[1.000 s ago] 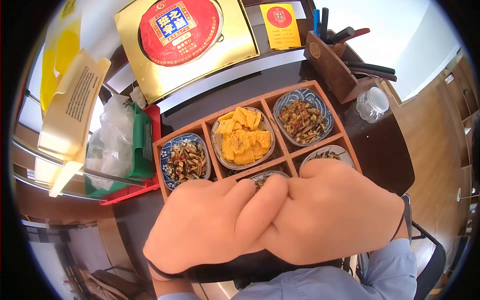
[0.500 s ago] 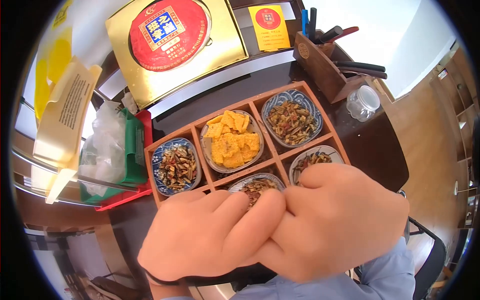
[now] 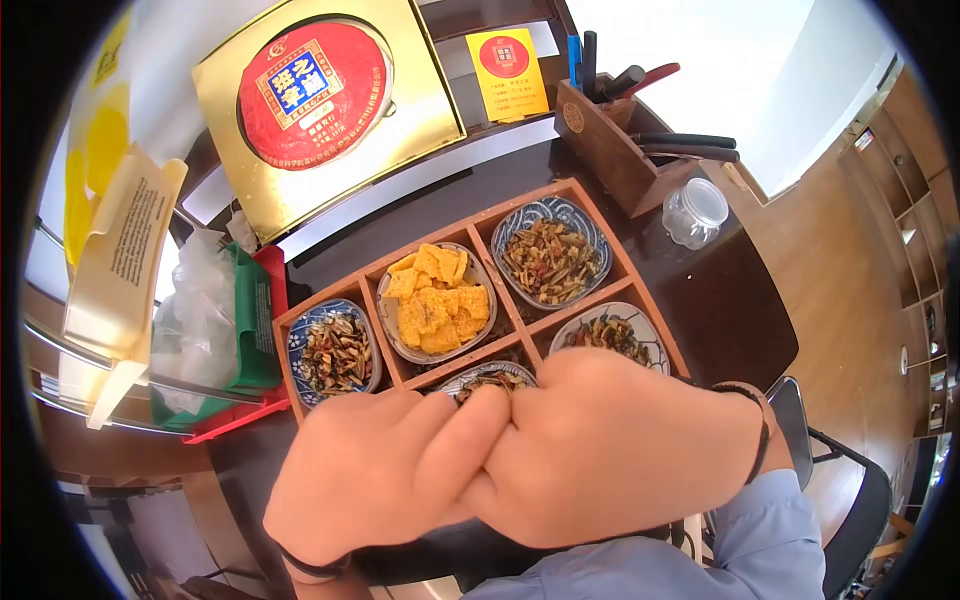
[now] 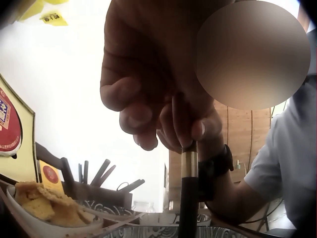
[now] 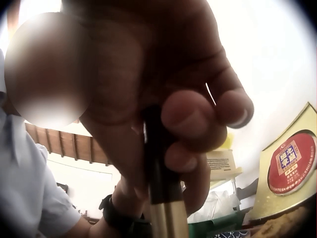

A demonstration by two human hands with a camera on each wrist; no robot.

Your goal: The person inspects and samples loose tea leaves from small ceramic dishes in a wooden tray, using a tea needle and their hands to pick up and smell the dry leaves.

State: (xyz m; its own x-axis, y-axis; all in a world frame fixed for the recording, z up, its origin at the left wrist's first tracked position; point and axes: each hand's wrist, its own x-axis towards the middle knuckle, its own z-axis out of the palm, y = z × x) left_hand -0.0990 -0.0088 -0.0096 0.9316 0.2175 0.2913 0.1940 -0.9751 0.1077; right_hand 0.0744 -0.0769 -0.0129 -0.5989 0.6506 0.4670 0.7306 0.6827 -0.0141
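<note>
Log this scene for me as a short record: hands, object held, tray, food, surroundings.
Left hand: fingers curled, against the right; its grip is unclear
Right hand: curled round the dark rod
Object held: dark rod with gold-coloured band; kind uncertain
Tray: wooden divided tray, partly hidden by the hands
Bowls: five visible, in separate compartments
Food: yellow pieces in one bowl; dried-looking mixed bits in the other four
Beyond tray: gold box, wooden holder, clear jar
</note>
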